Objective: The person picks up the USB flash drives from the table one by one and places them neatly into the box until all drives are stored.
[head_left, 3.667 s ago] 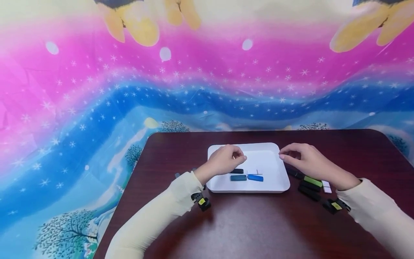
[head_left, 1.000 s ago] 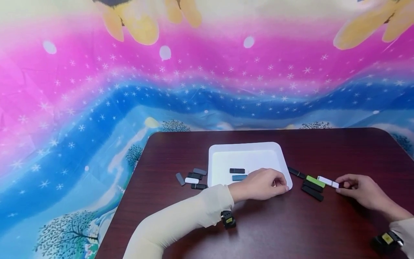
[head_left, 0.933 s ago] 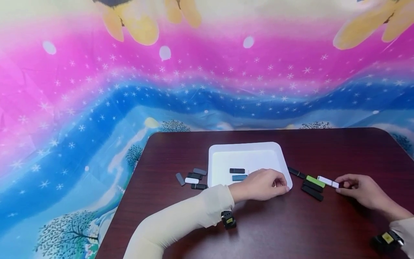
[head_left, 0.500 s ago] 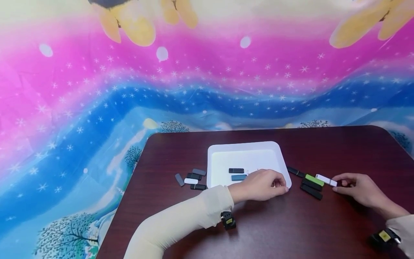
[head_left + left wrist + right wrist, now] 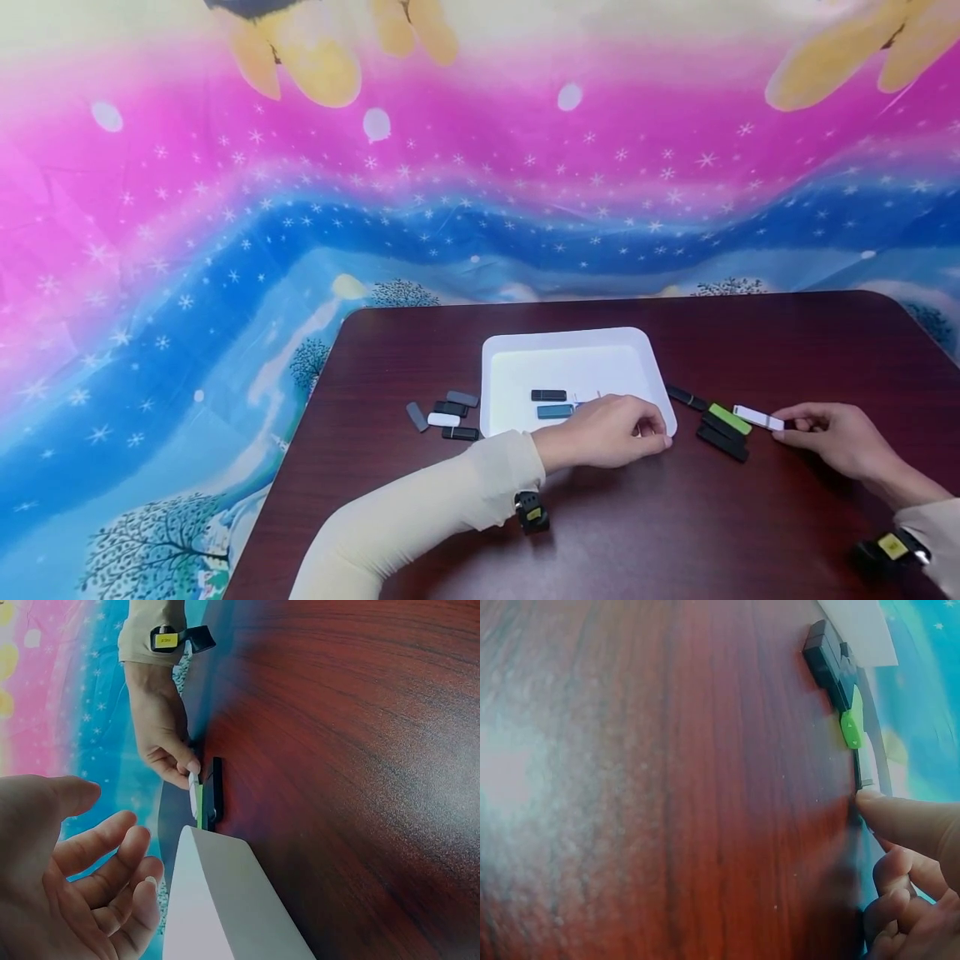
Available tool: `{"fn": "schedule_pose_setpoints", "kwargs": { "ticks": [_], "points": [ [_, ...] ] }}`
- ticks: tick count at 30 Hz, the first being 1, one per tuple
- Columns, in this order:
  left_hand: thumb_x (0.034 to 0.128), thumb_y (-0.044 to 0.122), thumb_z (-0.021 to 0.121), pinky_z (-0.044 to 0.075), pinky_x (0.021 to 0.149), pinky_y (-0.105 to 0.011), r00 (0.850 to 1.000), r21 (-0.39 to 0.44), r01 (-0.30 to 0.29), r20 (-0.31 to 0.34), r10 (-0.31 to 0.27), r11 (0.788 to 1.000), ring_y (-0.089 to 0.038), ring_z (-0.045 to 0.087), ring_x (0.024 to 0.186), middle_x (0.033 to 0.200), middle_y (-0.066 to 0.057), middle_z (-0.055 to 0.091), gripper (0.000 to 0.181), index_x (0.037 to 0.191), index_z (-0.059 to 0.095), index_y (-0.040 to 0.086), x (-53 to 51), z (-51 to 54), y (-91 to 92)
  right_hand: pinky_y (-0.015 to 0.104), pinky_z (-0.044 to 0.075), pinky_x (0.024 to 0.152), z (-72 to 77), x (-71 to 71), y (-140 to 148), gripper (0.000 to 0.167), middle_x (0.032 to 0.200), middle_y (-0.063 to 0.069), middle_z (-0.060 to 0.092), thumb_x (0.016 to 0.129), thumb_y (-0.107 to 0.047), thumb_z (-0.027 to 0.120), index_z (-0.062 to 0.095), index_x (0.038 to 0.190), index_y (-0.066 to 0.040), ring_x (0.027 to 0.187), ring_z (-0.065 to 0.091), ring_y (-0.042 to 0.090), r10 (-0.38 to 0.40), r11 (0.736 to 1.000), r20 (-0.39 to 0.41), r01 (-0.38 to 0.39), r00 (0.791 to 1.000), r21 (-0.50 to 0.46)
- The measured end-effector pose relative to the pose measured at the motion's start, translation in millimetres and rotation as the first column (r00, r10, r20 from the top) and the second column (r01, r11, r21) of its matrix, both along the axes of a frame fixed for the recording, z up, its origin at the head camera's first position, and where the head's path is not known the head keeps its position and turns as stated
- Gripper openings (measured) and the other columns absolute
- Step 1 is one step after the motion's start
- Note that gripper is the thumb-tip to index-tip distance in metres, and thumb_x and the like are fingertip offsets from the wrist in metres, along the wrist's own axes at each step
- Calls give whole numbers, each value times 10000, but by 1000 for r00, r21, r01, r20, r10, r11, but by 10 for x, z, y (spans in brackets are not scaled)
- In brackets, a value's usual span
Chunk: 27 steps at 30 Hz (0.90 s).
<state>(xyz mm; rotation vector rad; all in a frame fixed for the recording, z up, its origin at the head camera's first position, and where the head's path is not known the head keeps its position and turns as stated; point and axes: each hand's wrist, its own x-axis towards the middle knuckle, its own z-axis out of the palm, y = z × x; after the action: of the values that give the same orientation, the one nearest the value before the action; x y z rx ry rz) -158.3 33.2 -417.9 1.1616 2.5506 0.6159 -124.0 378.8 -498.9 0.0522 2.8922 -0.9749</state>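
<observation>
In the head view my right hand pinches the near end of a white USB flash drive between thumb and fingers. The drive's other end lies by a green flash drive on the right-hand pile. Above the front right part of the white tray hovers my left hand, its fingers loosely curled and holding nothing, as the left wrist view confirms. A black flash drive and a teal one lie in the tray. A blue one beside them is mostly hidden behind the left hand.
Several flash drives, among them a white one and a grey one, lie left of the tray. Black drives lie under and around the green one on the right. A patterned cloth hangs behind the dark wooden table.
Since the oldest frame my left hand has come right and nearer across the tray. My right hand has moved right and taken hold of the white flash drive. Over the last second both barely move.
</observation>
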Motion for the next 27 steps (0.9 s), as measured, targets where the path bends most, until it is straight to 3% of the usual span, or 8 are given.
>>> {"fn": "schedule_pose_setpoints", "kwargs": {
  "ticks": [8,17,27],
  "points": [
    [1007,366,611,380,645,-75,1000,14,6,13,-6,1000,66,507,708,781,202,595,170,1056,740,267,7,-28,4,302,321,531,1,-14,35,334,755,-13,485,955,-199,693,688,1178,50,592,382,167,-19,999,52,22,998,-50],
    [1012,357,608,384,641,-81,1000,26,15,28,-15,1000,61,501,686,765,197,601,156,1048,736,274,-4,11,7,305,326,525,-32,-24,49,347,724,-12,496,958,-188,685,679,1195,64,578,393,170,-39,998,27,41,999,-49],
    [1014,363,603,383,652,-78,1000,28,14,26,-15,1000,62,505,697,772,203,604,164,1054,735,276,-18,41,-2,314,334,520,33,-34,79,362,713,-49,486,969,-202,686,665,1187,87,577,399,173,-60,994,2,60,998,-89]
  ]
}}
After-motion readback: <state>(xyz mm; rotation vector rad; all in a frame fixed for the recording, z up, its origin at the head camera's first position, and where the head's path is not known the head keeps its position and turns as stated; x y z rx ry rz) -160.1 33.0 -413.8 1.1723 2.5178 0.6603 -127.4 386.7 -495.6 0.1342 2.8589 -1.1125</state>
